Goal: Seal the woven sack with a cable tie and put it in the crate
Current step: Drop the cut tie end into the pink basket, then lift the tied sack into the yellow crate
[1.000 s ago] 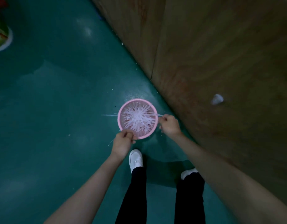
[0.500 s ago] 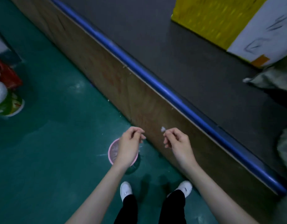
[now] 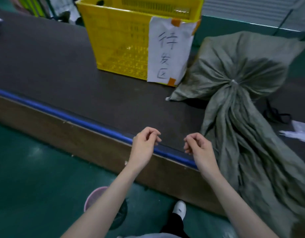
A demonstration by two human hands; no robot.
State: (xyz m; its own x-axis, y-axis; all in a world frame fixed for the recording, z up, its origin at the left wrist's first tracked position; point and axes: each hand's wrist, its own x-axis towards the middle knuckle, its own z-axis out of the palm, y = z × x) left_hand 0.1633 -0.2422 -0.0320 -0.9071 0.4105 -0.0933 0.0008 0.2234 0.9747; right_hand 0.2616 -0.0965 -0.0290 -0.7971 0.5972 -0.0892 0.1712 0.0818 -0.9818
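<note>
Both hands, left hand [image 3: 144, 143] and right hand [image 3: 199, 146], curl near crate [image 3: 117, 48] labelled 待发区.

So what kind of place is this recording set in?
Most likely a warehouse or parcel-dispatch area. A long dark bench with a blue edge carries a yellow plastic crate bearing a taped handwritten paper label, a tied green woven sack lies beside it, and the floor is green painted.

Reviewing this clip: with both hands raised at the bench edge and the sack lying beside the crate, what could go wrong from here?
Any cable tie between the left hand and right hand is too thin to see, so it might slip unnoticed. The woven sack has a long loose mouth hanging over the bench edge; it could drag or snag when lifted into the yellow crate.
</note>
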